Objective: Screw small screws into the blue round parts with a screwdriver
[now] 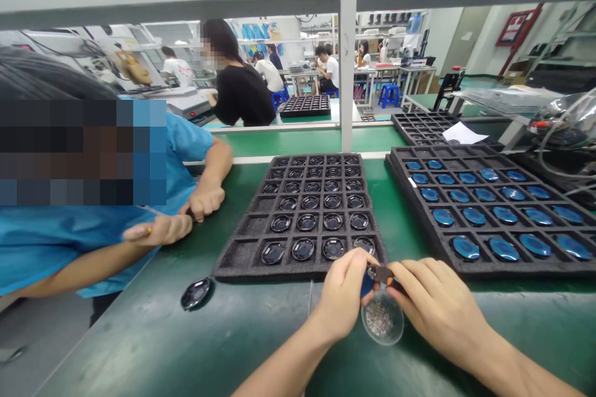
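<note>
My left hand (342, 291) is closed round a blue disc (367, 285), only partly visible between the fingers. Wrapped round the handles of small pliers (380, 274) with orange and black grips is my right hand (437, 298); their jaws meet the disc. Just below both hands a clear cup (382, 321) of small metal bits stands on the green table (261, 347). Behind my left hand lies a foam tray (279, 269) of black round parts, some compartments bare. A second foam tray (516, 270), at the right, holds discs with blue faces.
A single black round part (196, 293) lies on the table at the left. A co-worker in a blue shirt (186, 136) sits there, both hands round a tool. A white post (347, 49) rises behind the trays; wires and clear plastic (565, 118) are at the back right.
</note>
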A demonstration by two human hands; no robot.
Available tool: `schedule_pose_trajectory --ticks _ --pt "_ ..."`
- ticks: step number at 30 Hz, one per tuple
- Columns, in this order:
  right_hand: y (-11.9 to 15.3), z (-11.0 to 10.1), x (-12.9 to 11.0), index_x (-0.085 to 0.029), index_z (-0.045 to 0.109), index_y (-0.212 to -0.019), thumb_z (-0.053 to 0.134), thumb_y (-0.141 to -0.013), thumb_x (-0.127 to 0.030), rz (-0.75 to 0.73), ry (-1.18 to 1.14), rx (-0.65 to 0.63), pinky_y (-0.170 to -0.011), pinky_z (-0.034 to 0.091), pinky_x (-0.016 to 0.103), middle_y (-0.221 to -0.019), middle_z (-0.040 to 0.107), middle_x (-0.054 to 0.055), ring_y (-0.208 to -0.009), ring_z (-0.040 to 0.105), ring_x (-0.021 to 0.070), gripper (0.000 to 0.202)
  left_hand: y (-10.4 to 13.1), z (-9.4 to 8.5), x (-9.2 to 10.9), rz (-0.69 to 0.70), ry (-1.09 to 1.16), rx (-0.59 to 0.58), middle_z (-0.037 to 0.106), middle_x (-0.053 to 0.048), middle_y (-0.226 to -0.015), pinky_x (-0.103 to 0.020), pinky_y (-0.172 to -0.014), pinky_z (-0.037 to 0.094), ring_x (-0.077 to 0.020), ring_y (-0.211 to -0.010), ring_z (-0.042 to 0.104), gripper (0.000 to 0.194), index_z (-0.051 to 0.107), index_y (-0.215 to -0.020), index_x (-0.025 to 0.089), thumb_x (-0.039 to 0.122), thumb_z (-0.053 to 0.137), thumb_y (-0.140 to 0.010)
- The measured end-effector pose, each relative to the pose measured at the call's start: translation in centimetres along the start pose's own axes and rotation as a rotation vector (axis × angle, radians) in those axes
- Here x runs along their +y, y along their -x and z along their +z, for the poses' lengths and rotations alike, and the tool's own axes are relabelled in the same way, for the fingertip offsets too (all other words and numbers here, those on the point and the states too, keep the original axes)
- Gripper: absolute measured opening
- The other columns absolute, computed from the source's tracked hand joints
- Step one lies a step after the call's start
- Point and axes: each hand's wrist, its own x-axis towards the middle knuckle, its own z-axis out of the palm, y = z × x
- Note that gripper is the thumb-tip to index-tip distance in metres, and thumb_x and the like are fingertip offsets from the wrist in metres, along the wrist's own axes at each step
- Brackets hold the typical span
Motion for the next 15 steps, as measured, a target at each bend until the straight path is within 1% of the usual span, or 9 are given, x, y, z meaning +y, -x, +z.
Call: schedule_pose_trajectory --ticks 4,6,8,11,13,15 --pt "0.2 0.1 -0.1 -0.006 0.06 -0.118 0.047 -0.108 -0.022 0.0 0.023 -0.001 -0.072 0.041 0.039 -0.099 0.064 0.014 -0.081 0.056 0.0247 0.023 0.0 0.4 -0.3 0.033 -0.074 0.098 0.055 0.0 -0.069 -0.021 -0.048 0.036 -0.0125 -0.058 0.047 0.037 0.057 -0.077 0.019 0.043 0.039 -0.097" --pt "0.3 0.2 -0.1 -0.007 0.06 -0.118 0.049 -0.107 -0.022 0.001 0.018 0.003 -0.073 0.043 0.039 -0.101 0.065 0.014 -0.082 0.057 0.0247 0.022 0.0 0.7 -0.2 0.023 -0.066 0.118 0.055 -0.001 -0.068 -0.021 -0.046 0.035 -0.0137 -0.06 0.048 0.036 0.058 -0.076 0.019 0.042 0.038 -0.096" --pt "0.3 0.4 -0.2 -0.006 0.059 -0.119 0.05 -0.107 -0.022 -0.001 0.014 0.012 -0.074 0.043 0.039 -0.102 0.065 0.014 -0.083 0.057 0.025 0.021 0.1 1.0 0.0 0.002 -0.043 0.13 0.054 -0.001 -0.064 -0.021 -0.045 0.034 -0.0134 -0.057 0.047 0.035 0.058 -0.075 0.019 0.041 0.039 -0.094" --pt "0.2 0.1 -0.2 -0.009 0.057 -0.12 0.051 -0.106 -0.021 0.001 0.002 0.02 -0.075 0.044 0.039 -0.103 0.065 0.013 -0.083 0.058 0.025 0.019 -0.2 0.9 0.2 -0.028 0.008 0.147 0.055 -0.001 -0.062 -0.02 -0.044 0.034 -0.0131 -0.056 0.048 0.032 0.059 -0.073 0.018 0.041 0.043 -0.09" --pt "0.1 -0.7 -0.1 -0.014 0.057 -0.117 0.048 -0.107 -0.022 0.029 -0.042 0.037 -0.075 0.045 0.038 -0.1 0.065 0.011 -0.081 0.059 0.0234 0.016 -0.7 0.4 0.1 -0.044 0.074 0.225 0.055 -0.001 -0.06 -0.019 -0.043 0.031 -0.0126 -0.054 0.048 0.029 0.059 -0.071 0.017 0.04 0.049 -0.085" --pt "-0.1 -1.6 0.2 -0.017 0.057 -0.114 0.047 -0.107 -0.022 0.128 -0.071 0.133 -0.074 0.046 0.036 -0.096 0.064 0.008 -0.08 0.059 0.0223 0.013 -1.3 -0.2 -0.1 -0.047 0.141 0.329 0.054 0.0 -0.058 -0.018 -0.041 0.027 -0.0103 -0.049 0.045 0.027 0.058 -0.068 0.017 0.04 0.053 -0.081"
